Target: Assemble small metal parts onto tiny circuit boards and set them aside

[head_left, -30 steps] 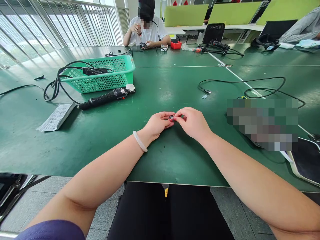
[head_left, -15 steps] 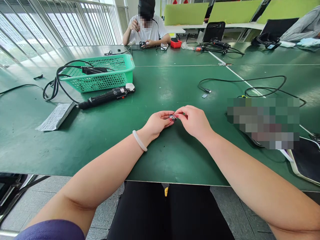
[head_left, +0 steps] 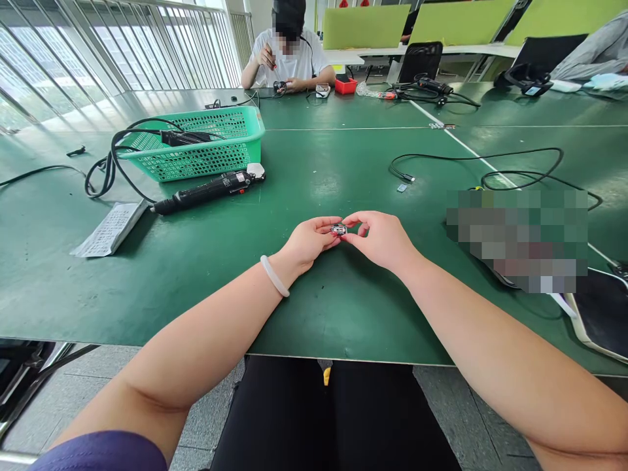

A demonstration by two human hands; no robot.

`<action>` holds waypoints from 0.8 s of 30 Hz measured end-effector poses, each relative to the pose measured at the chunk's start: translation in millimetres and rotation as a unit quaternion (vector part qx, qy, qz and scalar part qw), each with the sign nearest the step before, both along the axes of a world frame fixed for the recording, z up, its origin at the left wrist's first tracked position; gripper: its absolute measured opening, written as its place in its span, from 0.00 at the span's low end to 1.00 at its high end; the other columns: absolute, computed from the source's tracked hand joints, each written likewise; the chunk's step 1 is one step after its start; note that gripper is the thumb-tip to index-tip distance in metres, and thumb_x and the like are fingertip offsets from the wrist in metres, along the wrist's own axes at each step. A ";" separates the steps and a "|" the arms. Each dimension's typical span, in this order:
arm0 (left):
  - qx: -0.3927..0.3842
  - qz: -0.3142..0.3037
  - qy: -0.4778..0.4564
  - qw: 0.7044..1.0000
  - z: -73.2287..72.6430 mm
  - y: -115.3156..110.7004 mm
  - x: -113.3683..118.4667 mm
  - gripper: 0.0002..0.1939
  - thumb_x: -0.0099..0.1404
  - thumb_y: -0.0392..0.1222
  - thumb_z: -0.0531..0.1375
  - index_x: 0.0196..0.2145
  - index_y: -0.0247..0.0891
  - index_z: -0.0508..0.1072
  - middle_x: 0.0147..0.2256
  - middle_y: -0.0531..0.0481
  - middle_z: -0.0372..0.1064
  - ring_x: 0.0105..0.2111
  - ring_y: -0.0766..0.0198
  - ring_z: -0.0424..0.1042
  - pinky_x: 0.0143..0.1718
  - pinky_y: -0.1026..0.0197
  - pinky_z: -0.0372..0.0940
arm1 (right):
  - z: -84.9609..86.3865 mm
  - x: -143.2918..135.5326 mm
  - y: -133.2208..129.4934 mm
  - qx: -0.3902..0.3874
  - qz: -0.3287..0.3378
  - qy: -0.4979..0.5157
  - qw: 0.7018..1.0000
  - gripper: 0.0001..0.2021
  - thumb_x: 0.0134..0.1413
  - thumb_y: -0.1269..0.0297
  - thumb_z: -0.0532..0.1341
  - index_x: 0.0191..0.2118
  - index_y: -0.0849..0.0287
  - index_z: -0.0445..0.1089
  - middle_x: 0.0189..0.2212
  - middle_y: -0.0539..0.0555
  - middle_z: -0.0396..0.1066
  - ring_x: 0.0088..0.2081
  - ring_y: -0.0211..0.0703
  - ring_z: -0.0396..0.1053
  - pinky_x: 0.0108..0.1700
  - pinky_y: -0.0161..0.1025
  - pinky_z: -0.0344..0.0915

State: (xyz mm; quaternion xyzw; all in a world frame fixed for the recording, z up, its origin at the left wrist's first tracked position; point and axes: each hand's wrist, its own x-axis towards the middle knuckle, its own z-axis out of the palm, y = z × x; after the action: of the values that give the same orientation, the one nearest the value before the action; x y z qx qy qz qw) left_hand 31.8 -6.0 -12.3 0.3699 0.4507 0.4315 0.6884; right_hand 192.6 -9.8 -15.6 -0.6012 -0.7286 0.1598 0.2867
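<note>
A small black-and-silver part point(head_left: 338, 229) is between my two hands, above the green table point(head_left: 314, 314). My left hand point(head_left: 310, 243) holds it between thumb and fingers from the left side. From the right, my right hand point(head_left: 380, 239) has its thumb and index finger at the part's edges, closed on it, the other fingers curled. The part's fine details are too small to make out.
At the left a black electric screwdriver point(head_left: 210, 191) lies before a green basket point(head_left: 210, 147), beside folded paper point(head_left: 110, 229). A cable point(head_left: 461, 157) and a dark tablet point(head_left: 601, 314) lie right. Across the table sits a person point(head_left: 289, 59).
My right thumb has moved down to the part's lower edge and the fingers have spread a little, so more of the part shows. My left hand has hardly moved.
</note>
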 end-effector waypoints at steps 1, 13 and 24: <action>0.000 -0.002 0.000 1.000 -0.6 0.4 -0.2 0.14 0.61 0.20 0.57 0.42 0.29 0.75 0.36 0.45 0.76 0.35 0.70 0.75 0.55 0.56 0.66 | -0.1 -0.1 0.2 -0.005 0.003 -0.001 1.000 0.12 0.50 0.61 0.65 0.41 0.54 0.78 0.26 0.50 0.72 0.28 0.41 0.65 0.32 0.39 0.59; 0.016 -0.007 0.037 0.999 -0.7 5.1 -1.5 0.15 0.62 0.22 0.58 0.46 0.28 0.74 0.37 0.44 0.77 0.35 0.70 0.75 0.55 0.57 0.67 | -6.8 -1.0 8.4 0.044 0.040 -0.011 0.998 0.09 0.54 0.64 0.62 0.39 0.55 0.79 0.29 0.52 0.74 0.30 0.42 0.67 0.34 0.39 0.61; 0.065 -0.006 0.061 0.996 -2.5 10.9 -4.6 0.17 0.57 0.21 0.61 0.43 0.28 0.78 0.40 0.43 0.78 0.36 0.68 0.75 0.53 0.56 0.67 | -15.4 0.2 17.4 0.083 0.061 0.005 0.995 0.07 0.53 0.64 0.63 0.37 0.56 0.77 0.28 0.51 0.71 0.29 0.41 0.65 0.34 0.39 0.60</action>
State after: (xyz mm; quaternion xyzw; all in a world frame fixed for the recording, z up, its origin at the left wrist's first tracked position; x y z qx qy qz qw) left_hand 27.3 5.0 -14.8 0.4418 0.4607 0.4324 0.6368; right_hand 192.9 7.6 -31.0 -0.5287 -0.7735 0.1190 0.3287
